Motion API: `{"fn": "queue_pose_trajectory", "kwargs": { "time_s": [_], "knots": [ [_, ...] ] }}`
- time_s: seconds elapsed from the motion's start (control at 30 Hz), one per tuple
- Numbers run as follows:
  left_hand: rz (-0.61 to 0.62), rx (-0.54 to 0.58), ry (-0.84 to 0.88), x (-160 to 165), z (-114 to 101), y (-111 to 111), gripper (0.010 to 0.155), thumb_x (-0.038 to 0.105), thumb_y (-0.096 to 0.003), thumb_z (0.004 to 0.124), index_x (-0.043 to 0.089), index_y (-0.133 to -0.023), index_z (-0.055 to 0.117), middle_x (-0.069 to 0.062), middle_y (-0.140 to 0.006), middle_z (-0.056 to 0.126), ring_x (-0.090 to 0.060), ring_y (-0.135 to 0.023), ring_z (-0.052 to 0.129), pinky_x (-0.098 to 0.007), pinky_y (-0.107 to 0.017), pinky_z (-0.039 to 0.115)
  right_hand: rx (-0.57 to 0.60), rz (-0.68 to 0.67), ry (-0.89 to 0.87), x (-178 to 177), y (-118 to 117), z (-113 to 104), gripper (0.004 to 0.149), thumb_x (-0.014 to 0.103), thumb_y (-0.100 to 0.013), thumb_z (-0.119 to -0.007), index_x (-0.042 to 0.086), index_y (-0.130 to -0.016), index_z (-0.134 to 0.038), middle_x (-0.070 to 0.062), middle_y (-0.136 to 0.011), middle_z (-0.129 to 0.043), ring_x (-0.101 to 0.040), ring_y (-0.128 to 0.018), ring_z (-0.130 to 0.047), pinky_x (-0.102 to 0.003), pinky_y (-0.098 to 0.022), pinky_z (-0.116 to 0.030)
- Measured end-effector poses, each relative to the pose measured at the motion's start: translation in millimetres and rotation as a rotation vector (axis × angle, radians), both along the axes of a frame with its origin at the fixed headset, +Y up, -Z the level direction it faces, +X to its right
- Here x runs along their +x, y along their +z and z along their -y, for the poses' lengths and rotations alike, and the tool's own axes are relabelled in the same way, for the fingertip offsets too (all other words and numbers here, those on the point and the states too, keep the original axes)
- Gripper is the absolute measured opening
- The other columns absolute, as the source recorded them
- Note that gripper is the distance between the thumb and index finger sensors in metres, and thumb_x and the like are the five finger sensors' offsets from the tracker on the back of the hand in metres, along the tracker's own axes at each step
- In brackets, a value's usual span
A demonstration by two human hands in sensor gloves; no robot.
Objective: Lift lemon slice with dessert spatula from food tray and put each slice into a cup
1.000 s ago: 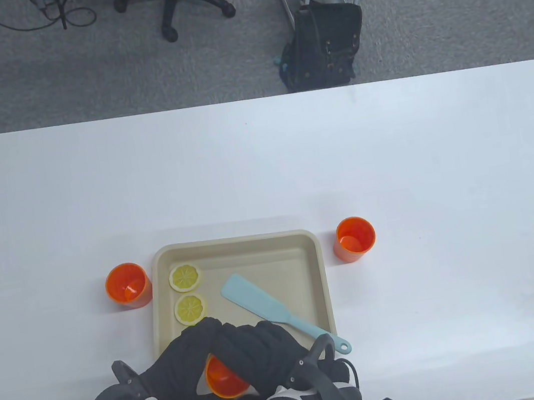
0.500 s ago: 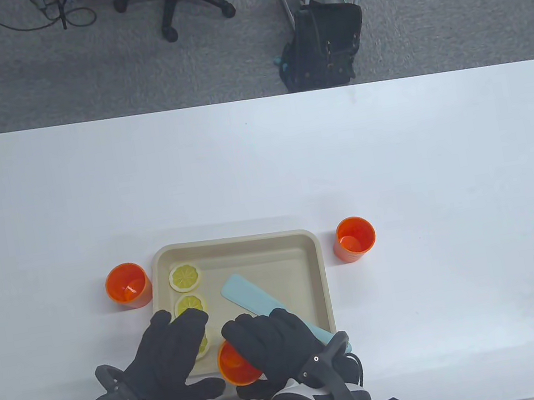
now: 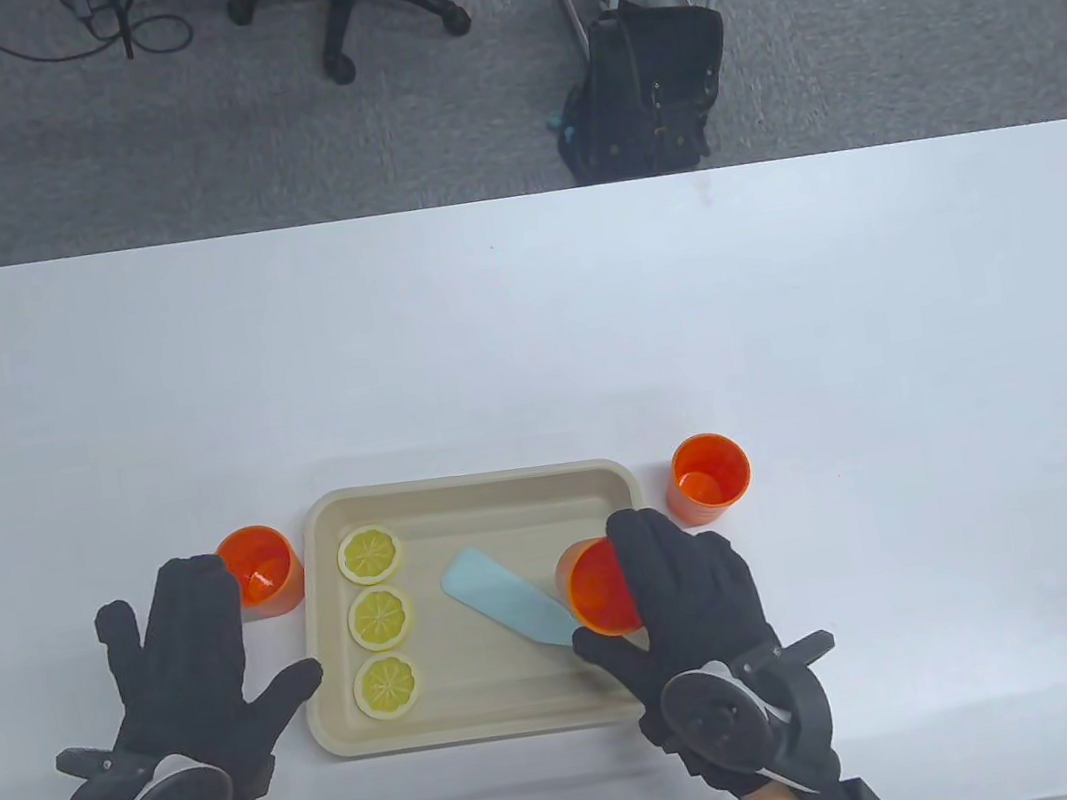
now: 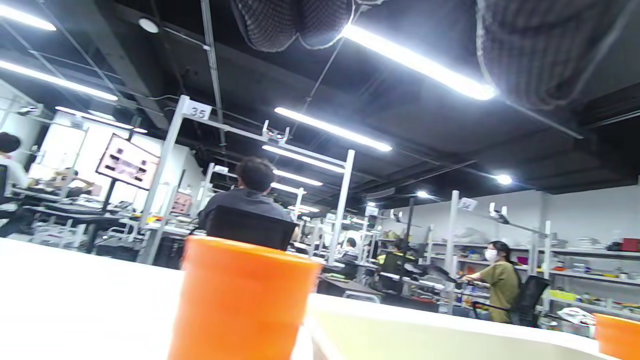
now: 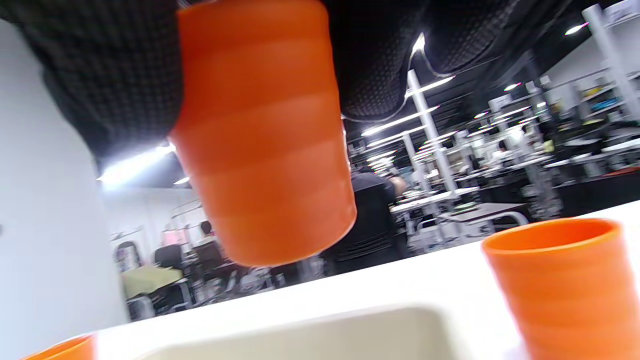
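Setup step: right hand [image 3: 696, 597] carries an orange cup [image 3: 602, 590] over the tray [image 3: 503, 719] — likely (view blurred) needing setting down; left hand [image 3: 185, 658] spread, empty.

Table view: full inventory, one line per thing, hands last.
lemon slices: 3, yellow, column along tray's left side
food tray: 1, beige, on table
dessert spatula: 1, light blue, in tray, handle hidden by right hand
standing cups: 2, orange, on table, one each side of tray
held cup: 1, orange, over tray's right edge
table: 1, white
backpack: 1, black, floor beyond table
left hand: open, left of tray
right hand: grips held cup
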State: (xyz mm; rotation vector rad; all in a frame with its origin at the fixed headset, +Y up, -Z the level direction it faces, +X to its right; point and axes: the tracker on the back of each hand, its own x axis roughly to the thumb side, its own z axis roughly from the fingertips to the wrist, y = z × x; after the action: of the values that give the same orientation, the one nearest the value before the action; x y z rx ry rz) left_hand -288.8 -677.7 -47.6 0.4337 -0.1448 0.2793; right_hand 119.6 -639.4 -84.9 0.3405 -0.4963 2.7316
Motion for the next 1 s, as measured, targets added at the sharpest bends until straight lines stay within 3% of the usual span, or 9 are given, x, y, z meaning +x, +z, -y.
{"fn": "queue_pose_trajectory", "kwargs": {
  "time_s": [0.17,0.5,1.0],
  "knots": [
    [-0.018,-0.032,0.073,-15,7,-8,0.102,0.068,-0.0466,0.082,0.027,-0.117,0.021,-0.009,-0.128,0.036,-0.04,-0.119,0.043,-0.073,-0.08,0.023,-0.016,0.151,-0.067,31,-9,-1,0.096,0.053,-0.04,-0.095,0.017,-0.114,-0.045,-0.015,-0.114,-0.057,-0.032,-0.096,-0.081,-0.063,-0.076,-0.057],
    [-0.057,-0.086,0.041,-20,17,-15,0.101,0.069,-0.0468,0.081,0.027,-0.117,0.021,-0.01,-0.128,0.035,-0.041,-0.119,0.043,-0.074,-0.08,0.023,-0.089,0.369,-0.153,80,-20,8,0.095,0.051,-0.042,-0.096,0.018,-0.114,-0.044,-0.015,-0.115,-0.055,-0.034,-0.097,-0.079,-0.063,-0.076,-0.056],
    [-0.065,-0.105,0.048,-22,18,-16,0.101,0.069,-0.047,0.08,0.026,-0.117,0.021,-0.01,-0.128,0.035,-0.042,-0.119,0.043,-0.074,-0.08,0.023,-0.537,0.405,0.021,82,-38,36,0.099,0.046,-0.042,-0.099,0.014,-0.115,-0.039,-0.017,-0.114,-0.051,-0.037,-0.098,-0.079,-0.061,-0.075,-0.058]
  ]
}}
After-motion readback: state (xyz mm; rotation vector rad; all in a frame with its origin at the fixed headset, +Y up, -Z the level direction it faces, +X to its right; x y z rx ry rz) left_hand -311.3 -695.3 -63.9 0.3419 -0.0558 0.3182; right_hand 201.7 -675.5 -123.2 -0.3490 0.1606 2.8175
